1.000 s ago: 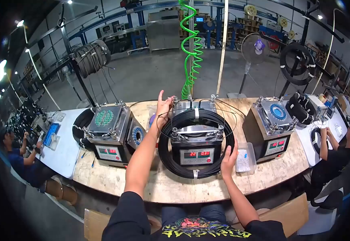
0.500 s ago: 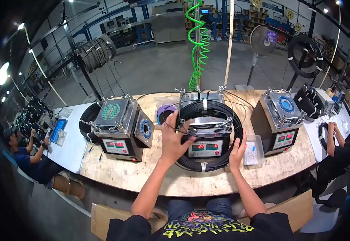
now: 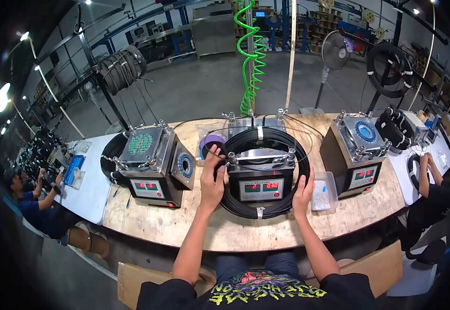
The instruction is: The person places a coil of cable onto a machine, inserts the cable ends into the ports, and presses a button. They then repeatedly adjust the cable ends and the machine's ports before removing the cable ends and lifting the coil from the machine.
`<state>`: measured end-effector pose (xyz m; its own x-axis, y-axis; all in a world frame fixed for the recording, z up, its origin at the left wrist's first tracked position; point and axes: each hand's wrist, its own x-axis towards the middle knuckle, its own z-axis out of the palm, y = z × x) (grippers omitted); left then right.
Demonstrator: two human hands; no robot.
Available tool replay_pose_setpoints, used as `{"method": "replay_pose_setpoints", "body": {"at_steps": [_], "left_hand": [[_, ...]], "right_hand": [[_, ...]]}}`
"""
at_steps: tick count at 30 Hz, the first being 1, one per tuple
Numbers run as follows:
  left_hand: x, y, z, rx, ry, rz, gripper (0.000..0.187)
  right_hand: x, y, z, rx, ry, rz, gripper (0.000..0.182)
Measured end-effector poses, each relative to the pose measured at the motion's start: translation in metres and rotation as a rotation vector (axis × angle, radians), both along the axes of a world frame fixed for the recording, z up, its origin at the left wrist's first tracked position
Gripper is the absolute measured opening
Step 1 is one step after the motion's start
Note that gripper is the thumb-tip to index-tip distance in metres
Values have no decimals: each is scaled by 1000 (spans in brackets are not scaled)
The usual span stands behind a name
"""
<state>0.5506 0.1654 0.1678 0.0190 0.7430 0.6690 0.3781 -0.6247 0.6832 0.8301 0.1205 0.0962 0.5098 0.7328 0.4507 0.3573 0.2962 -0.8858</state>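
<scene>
Black cable coil (image 3: 279,209): found around the display front of the middle machine (image 3: 261,190), over the plywood workbench (image 3: 194,227); bound with 2 visible white ties, top and bottom. Noted at its right side: right hand (image 3: 303,194), holding the coil between thumb and fingers. Noted at its left side: left hand (image 3: 212,185), fingers raised, thumb apart; cannot tell whether closed on any cable. Lit red on the machine's panel: digits in 2 windows. Just beyond the right hand: clear plastic container (image 3: 334,199), holding white and blue pieces. Flanking: left machine (image 3: 145,187) and right machine (image 3: 363,175). Far behind: green spiral hose (image 3: 246,51) and pedestal fan (image 3: 335,50).
</scene>
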Motion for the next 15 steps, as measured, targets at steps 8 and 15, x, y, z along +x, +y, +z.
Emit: {"method": "replay_pose_setpoints", "body": {"at_steps": [8,15], "left_hand": [[5,-23,7,-137,242,327,18],[15,-31,11,-18,170,302,17]], "right_hand": [[3,3,-5,35,-17,12,50],[8,8,-19,1,43,41,50]]}}
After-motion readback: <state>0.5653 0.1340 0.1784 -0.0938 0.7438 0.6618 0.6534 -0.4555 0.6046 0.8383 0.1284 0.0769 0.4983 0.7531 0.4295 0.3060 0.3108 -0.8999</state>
